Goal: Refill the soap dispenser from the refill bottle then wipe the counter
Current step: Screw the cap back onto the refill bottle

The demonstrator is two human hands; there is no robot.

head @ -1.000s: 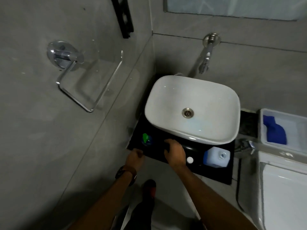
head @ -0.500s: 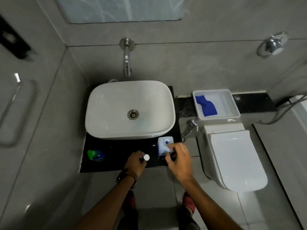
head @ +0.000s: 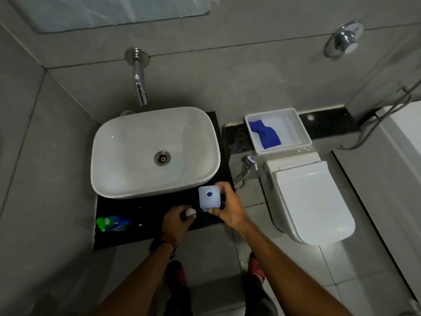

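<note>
Your right hand (head: pixel 230 207) grips the pale refill bottle (head: pixel 209 200) from its right side, fingers wrapped round it, the bottle upright with its open blue mouth facing up, at the counter's (head: pixel 127 236) front right corner. Your left hand (head: pixel 176 221) sits just left of the bottle, closed around a small white cap (head: pixel 190 211); what lies under the palm is hidden. Farther left along the counter, near its front left corner, the green and blue dispenser (head: pixel 112 223) lies on its side, well apart from both hands. The counter is a glossy black slab; the white basin (head: pixel 155 151) fills most of it behind the bottle, leaving only a narrow front strip free between basin rim and counter edge. Right of the bottle, past the counter edge, stands the toilet (head: pixel 312 199) with its lid down and a chrome sprayer (head: pixel 249 161) between. Behind the toilet a white tub (head: pixel 296 126) holds a blue cloth (head: pixel 265 134). Behind the basin, a tap (head: pixel 139 83) juts from the grey tiled wall.
</note>
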